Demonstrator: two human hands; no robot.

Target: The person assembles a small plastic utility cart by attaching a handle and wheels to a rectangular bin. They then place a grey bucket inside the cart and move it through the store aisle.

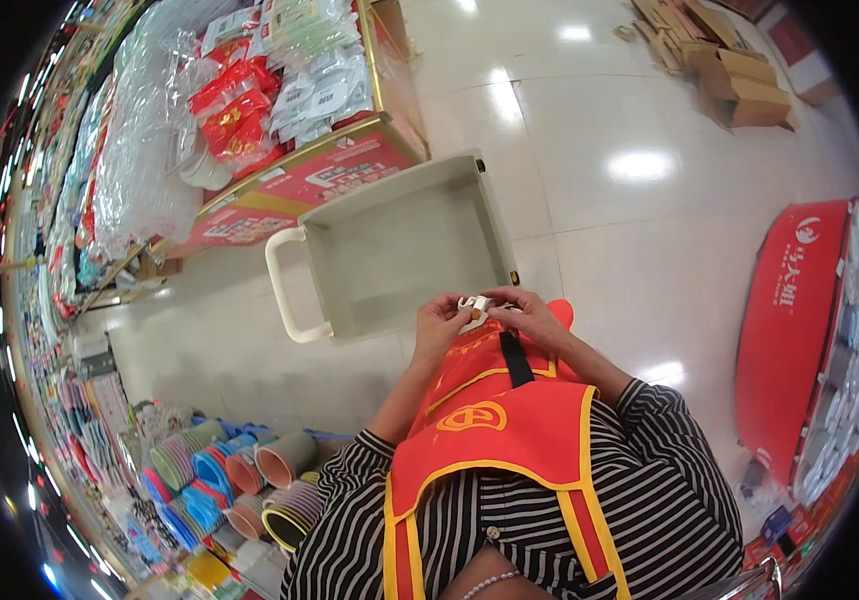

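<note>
In front of my body, my left hand [439,322] and my right hand [529,318] meet around a small white plastic piece [471,303]. Fingers of both hands close on it, and a tan bit shows at its lower side; its exact kind is too small to make out. Just beyond my hands lies a beige plastic bin [404,250] with a cream loop handle [279,285] on its left side. Small dark fittings sit at the bin's two right corners. Behind my hands hangs my red apron with yellow trim [519,445].
At the far left stands a display bin [334,175] heaped with red and white packages. Stacked colourful tubs [199,470] fill the lower left. A red display stand [789,320] is at the right, and flattened cardboard boxes [739,85] lie on the tiled floor at the far right.
</note>
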